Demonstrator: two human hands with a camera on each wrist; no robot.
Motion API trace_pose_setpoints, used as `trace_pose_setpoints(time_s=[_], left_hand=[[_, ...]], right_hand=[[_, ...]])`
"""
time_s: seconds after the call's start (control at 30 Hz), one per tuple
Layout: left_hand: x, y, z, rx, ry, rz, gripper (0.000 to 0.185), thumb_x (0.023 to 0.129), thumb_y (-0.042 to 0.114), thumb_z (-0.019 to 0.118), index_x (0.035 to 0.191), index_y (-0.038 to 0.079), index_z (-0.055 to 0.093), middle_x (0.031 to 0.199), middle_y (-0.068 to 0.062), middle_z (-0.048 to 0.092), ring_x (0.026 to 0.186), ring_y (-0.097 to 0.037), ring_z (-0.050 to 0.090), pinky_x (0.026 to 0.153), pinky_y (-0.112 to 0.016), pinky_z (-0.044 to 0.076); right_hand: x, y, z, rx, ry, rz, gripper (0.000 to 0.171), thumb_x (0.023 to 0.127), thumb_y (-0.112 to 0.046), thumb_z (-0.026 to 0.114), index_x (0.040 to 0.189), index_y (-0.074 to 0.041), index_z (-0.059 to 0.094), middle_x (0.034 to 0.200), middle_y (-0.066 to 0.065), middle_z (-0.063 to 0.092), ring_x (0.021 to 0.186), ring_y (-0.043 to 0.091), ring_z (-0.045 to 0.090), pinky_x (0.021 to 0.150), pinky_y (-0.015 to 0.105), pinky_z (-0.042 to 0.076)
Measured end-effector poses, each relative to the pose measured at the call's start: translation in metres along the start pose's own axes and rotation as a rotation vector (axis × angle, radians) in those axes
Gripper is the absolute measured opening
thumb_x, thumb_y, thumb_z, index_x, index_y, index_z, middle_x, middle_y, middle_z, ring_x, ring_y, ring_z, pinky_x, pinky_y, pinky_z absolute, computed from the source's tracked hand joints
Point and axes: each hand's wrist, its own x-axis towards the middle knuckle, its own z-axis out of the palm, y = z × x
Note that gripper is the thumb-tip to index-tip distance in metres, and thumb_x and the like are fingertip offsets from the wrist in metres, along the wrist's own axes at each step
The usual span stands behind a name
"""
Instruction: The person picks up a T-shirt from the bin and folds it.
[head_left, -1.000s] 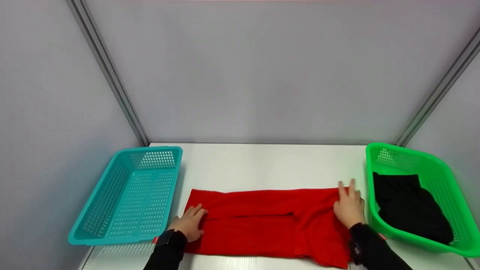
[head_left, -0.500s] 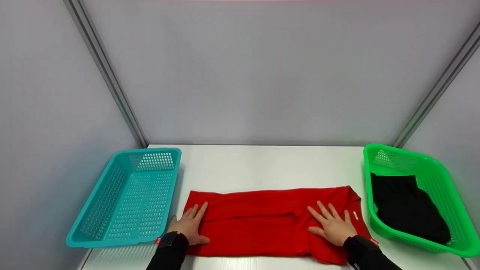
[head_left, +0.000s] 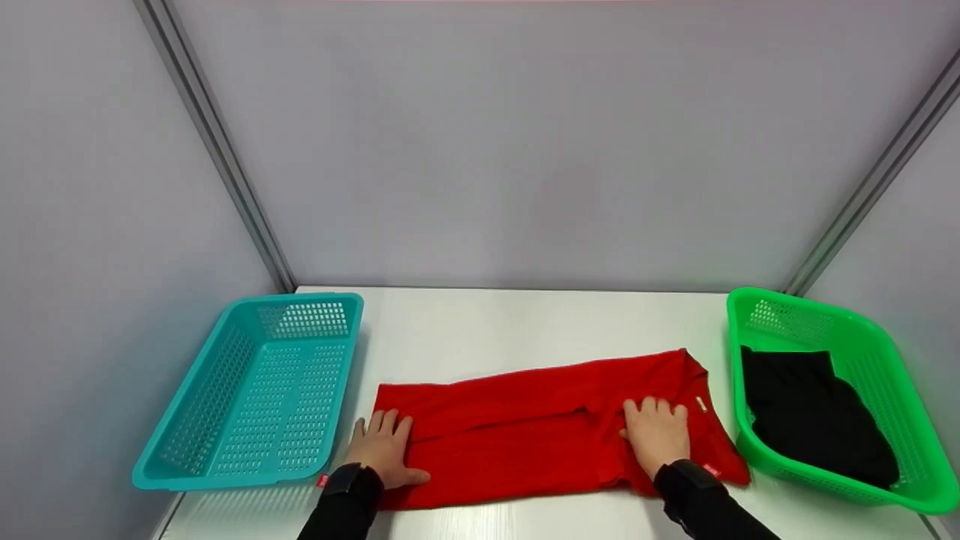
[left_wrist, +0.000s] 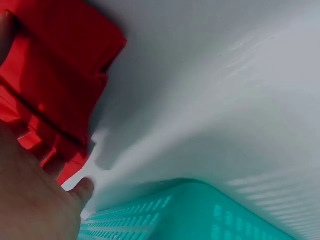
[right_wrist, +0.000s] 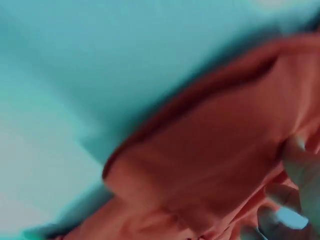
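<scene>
A red garment (head_left: 517, 435) lies folded into a long strip across the front of the white table (head_left: 525, 322). My left hand (head_left: 384, 444) presses flat on its left end with straight, spread fingers. In the left wrist view the palm (left_wrist: 30, 200) rests by the red cloth (left_wrist: 55, 75). My right hand (head_left: 656, 427) is on the right part of the strip, fingers curled into the fabric. The right wrist view is blurred and shows bent fingers (right_wrist: 292, 170) against a fold of red cloth (right_wrist: 210, 165). The strip's right end slants toward the far side.
A teal mesh basket (head_left: 307, 300) with nothing in it stands at the left, close to my left hand, and also shows as the teal basket (left_wrist: 190, 210). A green basket (head_left: 795, 296) at the right holds a black garment (head_left: 817, 420). Grey walls close in the table.
My right hand went from the garment's far right corner to lying flat on it, and now its fingers have curled into the cloth. The right end has shifted up and skewed. The left hand stayed put.
</scene>
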Motion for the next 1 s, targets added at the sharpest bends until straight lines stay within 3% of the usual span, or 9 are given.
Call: trace_pose_setpoints(time_s=[0.13, 0.2, 0.33, 0.43, 0.5, 0.6, 0.77, 0.9, 1.0], left_hand=[[-0.002, -0.002, 0.003, -0.034, 0.011, 0.045, 0.103, 0.076, 0.062, 0.08, 0.15, -0.001, 0.044, 0.16, -0.026, 0.032, 0.151, -0.046, 0.02, 0.119, -0.069, 0.011], [-0.004, -0.001, 0.003, -0.068, 0.004, 0.052, 0.103, 0.077, 0.061, 0.08, 0.15, -0.002, 0.043, 0.161, -0.026, 0.03, 0.151, -0.046, 0.021, 0.119, -0.069, 0.012], [-0.006, 0.004, 0.004, -0.104, -0.01, 0.066, 0.104, 0.078, 0.061, 0.08, 0.151, -0.002, 0.042, 0.162, -0.027, 0.027, 0.151, -0.047, 0.022, 0.118, -0.069, 0.017], [-0.004, 0.01, 0.006, -0.071, 0.003, 0.117, 0.103, 0.077, 0.062, 0.08, 0.15, -0.001, 0.043, 0.161, -0.028, 0.029, 0.15, -0.047, 0.025, 0.117, -0.068, 0.021], [-0.003, 0.014, 0.008, -0.035, 0.01, 0.16, 0.102, 0.078, 0.063, 0.079, 0.149, 0.0, 0.044, 0.16, -0.028, 0.03, 0.149, -0.046, 0.027, 0.117, -0.068, 0.023], [-0.001, 0.02, 0.011, 0.009, 0.013, 0.217, 0.1, 0.078, 0.064, 0.078, 0.149, 0.001, 0.045, 0.16, -0.026, 0.032, 0.149, -0.045, 0.029, 0.116, -0.068, 0.024], [0.005, 0.031, 0.017, 0.052, 0.022, 0.285, 0.093, 0.079, 0.063, 0.077, 0.147, 0.004, 0.048, 0.158, -0.023, 0.037, 0.149, -0.044, 0.03, 0.115, -0.067, 0.026], [0.006, 0.042, 0.017, 0.087, 0.014, 0.339, 0.088, 0.081, 0.062, 0.076, 0.147, 0.01, 0.05, 0.156, -0.021, 0.041, 0.15, -0.043, 0.029, 0.116, -0.065, 0.026], [0.006, 0.051, 0.017, 0.126, 0.0, 0.39, 0.086, 0.082, 0.063, 0.074, 0.148, 0.014, 0.05, 0.155, -0.017, 0.043, 0.15, -0.041, 0.028, 0.118, -0.062, 0.027]], right_hand=[[0.001, -0.009, 0.003, 0.115, -0.028, 0.059, 0.028, 0.088, -0.021, 0.078, 0.102, -0.005, 0.059, 0.075, 0.019, 0.061, 0.074, 0.043, 0.063, 0.067, 0.053, 0.043], [0.003, -0.013, 0.003, 0.137, -0.053, 0.08, 0.032, 0.091, -0.029, 0.075, 0.106, -0.004, 0.062, 0.082, 0.022, 0.059, 0.081, 0.046, 0.061, 0.073, 0.061, 0.044], [0.005, -0.023, 0.003, 0.153, -0.2, 0.076, 0.072, 0.092, -0.059, 0.065, 0.133, 0.0, 0.06, 0.115, 0.033, 0.056, 0.112, 0.057, 0.054, 0.097, 0.081, 0.029], [0.008, -0.029, 0.001, 0.23, -0.347, 0.07, 0.086, 0.091, -0.064, 0.062, 0.151, -0.005, 0.045, 0.148, 0.038, 0.039, 0.136, 0.065, 0.034, 0.105, 0.085, 0.012], [0.01, -0.033, -0.002, 0.295, -0.416, 0.057, 0.082, 0.093, -0.056, 0.064, 0.155, -0.008, 0.04, 0.159, 0.035, 0.027, 0.142, 0.066, 0.021, 0.106, 0.084, 0.007], [0.013, -0.035, -0.003, 0.381, -0.448, -0.003, 0.069, 0.098, -0.037, 0.066, 0.155, -0.009, 0.041, 0.165, 0.026, 0.024, 0.145, 0.064, 0.016, 0.107, 0.084, 0.007], [0.017, -0.037, 0.0, 0.498, -0.493, -0.21, 0.053, 0.101, -0.007, 0.058, 0.153, -0.009, 0.045, 0.166, 0.016, 0.028, 0.146, 0.063, 0.013, 0.107, 0.083, 0.008], [0.022, -0.035, 0.0, 0.548, -0.504, -0.418, 0.064, 0.09, 0.019, 0.047, 0.149, -0.007, 0.05, 0.162, 0.015, 0.037, 0.146, 0.062, 0.018, 0.107, 0.083, 0.01], [0.023, -0.035, 0.003, 0.438, -0.407, -0.524, 0.079, 0.077, 0.027, 0.048, 0.145, -0.012, 0.056, 0.158, 0.01, 0.043, 0.145, 0.058, 0.027, 0.107, 0.082, 0.017]])
